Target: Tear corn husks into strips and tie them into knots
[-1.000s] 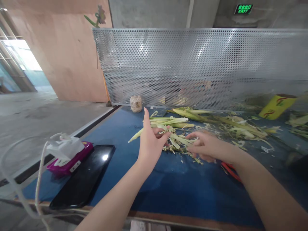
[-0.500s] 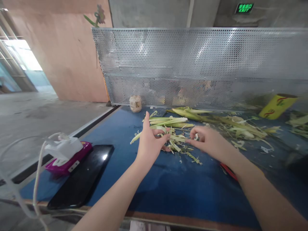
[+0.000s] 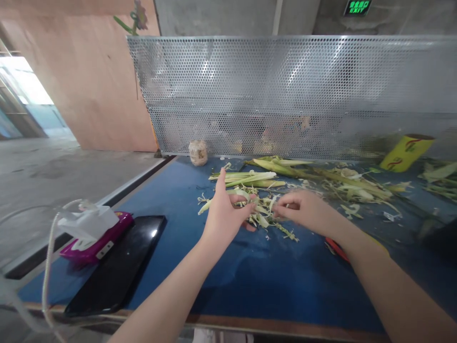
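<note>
In the head view, my left hand [image 3: 226,207] is closed in a pinch on a pale green leaf strip [image 3: 240,194] that curls above its fingers. The thumb of that hand points upward. To its right, my right hand [image 3: 303,206] has its fingertips pinched together beside a small pale shred; whatever sits between them is too blurred to name. Both hands hover over a heap of shredded plant scraps [image 3: 262,220]. Just behind them lies a bundle of pale green stalks [image 3: 250,179].
More stalks and husk-like leaves [image 3: 285,167] lie toward the perforated metal screen [image 3: 228,95]. At right stands a tilted yellow tube [image 3: 407,152]. A red-handled tool [image 3: 336,249] is partly under my right forearm. Left are a black phone [image 3: 119,262] and a purple power strip [image 3: 96,245].
My right hand has moved a little left, closer to my left hand. The pale strip that stretched between both hands no longer shows there. The view has shifted slightly.
</note>
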### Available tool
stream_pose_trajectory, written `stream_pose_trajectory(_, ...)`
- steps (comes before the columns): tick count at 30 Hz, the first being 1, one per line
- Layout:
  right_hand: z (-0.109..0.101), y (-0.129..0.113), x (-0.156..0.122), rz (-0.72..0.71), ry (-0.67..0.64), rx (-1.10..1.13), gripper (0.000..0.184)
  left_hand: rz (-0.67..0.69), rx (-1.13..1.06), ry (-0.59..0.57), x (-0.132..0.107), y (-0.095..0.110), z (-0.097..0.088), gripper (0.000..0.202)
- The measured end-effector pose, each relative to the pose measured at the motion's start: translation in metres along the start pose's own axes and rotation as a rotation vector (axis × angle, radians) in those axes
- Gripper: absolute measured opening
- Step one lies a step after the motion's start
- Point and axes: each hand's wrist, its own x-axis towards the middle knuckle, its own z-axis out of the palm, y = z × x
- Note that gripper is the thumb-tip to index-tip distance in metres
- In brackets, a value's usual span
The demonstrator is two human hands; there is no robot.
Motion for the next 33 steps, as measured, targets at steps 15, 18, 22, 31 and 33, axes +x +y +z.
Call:
stream_pose_trajectory(15, 0.009, 0.000, 0.002, 0.069, -0.430, 0.772, 0.025, -0.091, -0.086, -0.011, 0.000, 0.004, 0.001, 0.104)
stream_pose_trajectory(18, 0.009, -0.006, -0.002, 0.033, -0.356, 0.650, 0.024, -0.088, -0.084, -0.009, 0.000, 0.005, 0.002, 0.103)
stream_pose_trajectory(22, 0.009, -0.008, -0.003, 0.049, -0.284, 0.508, 0.027, -0.085, -0.088, 0.010, -0.003, 0.007, 0.005, 0.102)
stream_pose_trajectory(31, 0.012, -0.007, 0.002, 0.167, -0.224, 0.521, 0.043, -0.105, -0.181, 0.009, -0.002, 0.008, 0.007, 0.103)
stream_pose_trajectory(33, 0.012, -0.009, 0.001, 0.167, -0.213, 0.486, 0.042, -0.111, -0.190, 0.013, -0.002, 0.009, 0.007, 0.105)
